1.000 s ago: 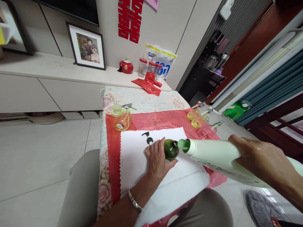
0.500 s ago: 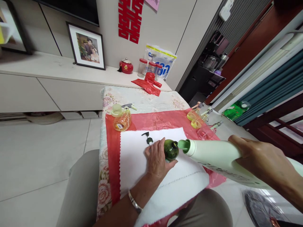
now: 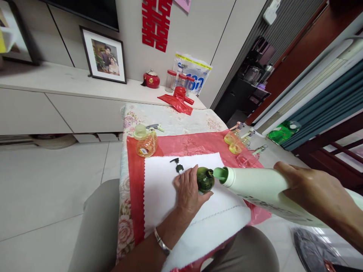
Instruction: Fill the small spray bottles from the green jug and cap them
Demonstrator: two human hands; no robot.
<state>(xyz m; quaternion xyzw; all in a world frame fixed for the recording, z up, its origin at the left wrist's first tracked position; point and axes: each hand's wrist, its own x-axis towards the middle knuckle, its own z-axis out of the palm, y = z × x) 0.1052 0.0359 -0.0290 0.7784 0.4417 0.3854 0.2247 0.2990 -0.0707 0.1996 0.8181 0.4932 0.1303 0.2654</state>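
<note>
My left hand point(image 3: 190, 189) is closed around a dark green see-through bottle point(image 3: 205, 179) that has its pump head off. My right hand point(image 3: 314, 192) grips a large pale green jug point(image 3: 258, 181), tipped on its side. The jug's spout points at the small bottle's neck, close to its mouth; whether liquid is flowing I cannot make out. A dark pump head point(image 3: 178, 166) lies on the white cloth point(image 3: 159, 196), just left of my left hand, its tube partly covered by my fingers.
An orange ribbed bottle point(image 3: 146, 145) and a pale cup-shaped cap point(image 3: 140, 132) stand at the table's left, near scissors point(image 3: 155, 127). Yellow bottles point(image 3: 235, 145) and a pink bottle point(image 3: 246, 158) lie at the right edge. Red plastic point(image 3: 187, 145) lies under the cloth.
</note>
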